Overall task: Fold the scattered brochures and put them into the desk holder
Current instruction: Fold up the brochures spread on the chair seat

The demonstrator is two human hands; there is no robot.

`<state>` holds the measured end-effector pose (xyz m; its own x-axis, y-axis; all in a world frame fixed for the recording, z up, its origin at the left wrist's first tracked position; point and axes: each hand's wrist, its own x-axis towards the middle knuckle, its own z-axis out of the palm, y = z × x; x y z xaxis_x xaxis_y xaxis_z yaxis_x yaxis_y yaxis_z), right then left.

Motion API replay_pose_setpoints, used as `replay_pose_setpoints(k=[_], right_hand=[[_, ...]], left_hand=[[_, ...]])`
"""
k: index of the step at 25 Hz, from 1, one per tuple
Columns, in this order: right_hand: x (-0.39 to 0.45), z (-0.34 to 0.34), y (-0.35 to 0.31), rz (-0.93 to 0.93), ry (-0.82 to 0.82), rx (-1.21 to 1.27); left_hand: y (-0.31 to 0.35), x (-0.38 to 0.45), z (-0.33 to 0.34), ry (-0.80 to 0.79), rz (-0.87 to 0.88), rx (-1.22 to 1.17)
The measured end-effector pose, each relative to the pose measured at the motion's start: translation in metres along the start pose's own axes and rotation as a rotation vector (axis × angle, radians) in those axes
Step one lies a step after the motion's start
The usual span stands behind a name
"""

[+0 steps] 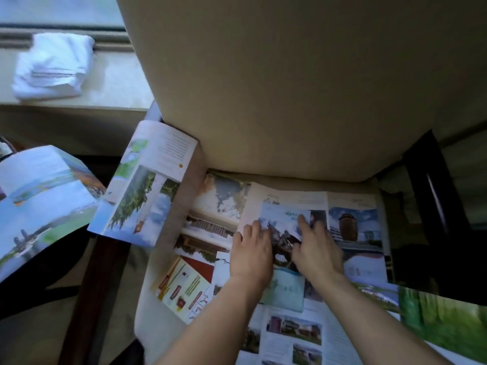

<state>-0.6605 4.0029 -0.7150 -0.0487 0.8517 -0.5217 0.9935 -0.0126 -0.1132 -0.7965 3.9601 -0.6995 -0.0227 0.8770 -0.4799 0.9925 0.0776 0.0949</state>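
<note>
Pressing a brochure flat on the chair seat

Going left: towels (52, 65) on the sill, loose brochures (143, 185) hanging off the seat edge. Then our left hand (250, 252) and right hand (317, 248), both flat and unclenched, pin a small folded brochure (283, 233) on the pile, probably to set the crease. The chair back (290, 88) looms close; we can't spot any holder.

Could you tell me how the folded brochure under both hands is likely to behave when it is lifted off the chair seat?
The folded brochure looks like thin paper, so probably light and floppy. Its panels may spring open once the left hand and right hand stop pressing. Lying on other glossy sheets, it could slide.
</note>
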Motion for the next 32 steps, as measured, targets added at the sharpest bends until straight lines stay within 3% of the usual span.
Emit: replay_pose_setpoints(k=[2,5,7,9,11,13,14,21,24,29,32], right_hand=[[-0.012,-0.026,-0.013,-0.015,0.052,0.125],[-0.037,-0.072,-0.069,-0.134,0.103,0.371],[-0.050,-0.097,-0.122,-0.202,0.060,0.511],[-0.059,-0.116,-0.176,-0.241,-0.033,0.624],[-0.067,-0.122,-0.215,-0.288,-0.096,0.673],[-0.075,-0.123,-0.244,-0.302,-0.153,0.656],[-0.076,-0.121,-0.253,-0.281,-0.186,0.655],[-0.076,-0.116,-0.278,-0.174,-0.230,0.684],[-0.075,-0.128,-0.285,-0.059,-0.182,0.822],[-0.079,-0.148,-0.272,0.132,-0.170,1.119],[-0.085,-0.168,-0.259,0.111,-0.186,1.123]], left_hand=[[-0.008,-0.006,-0.038,0.076,0.067,-0.087],[-0.051,-0.023,-0.115,0.429,0.164,-0.187],[-0.100,-0.031,-0.156,0.617,0.023,-0.209],[-0.156,-0.041,-0.178,0.528,-0.230,-0.302],[-0.196,-0.051,-0.173,0.251,-0.446,-0.434],[-0.211,-0.064,-0.158,0.041,-0.530,-0.566],[-0.211,-0.068,-0.149,0.034,-0.516,-0.599],[-0.207,-0.074,-0.148,0.335,-0.306,-0.323],[-0.196,-0.081,-0.158,0.361,-0.187,-0.417],[-0.191,-0.097,-0.167,0.283,0.063,-0.816],[-0.202,-0.099,-0.173,0.488,-0.156,-0.942]])
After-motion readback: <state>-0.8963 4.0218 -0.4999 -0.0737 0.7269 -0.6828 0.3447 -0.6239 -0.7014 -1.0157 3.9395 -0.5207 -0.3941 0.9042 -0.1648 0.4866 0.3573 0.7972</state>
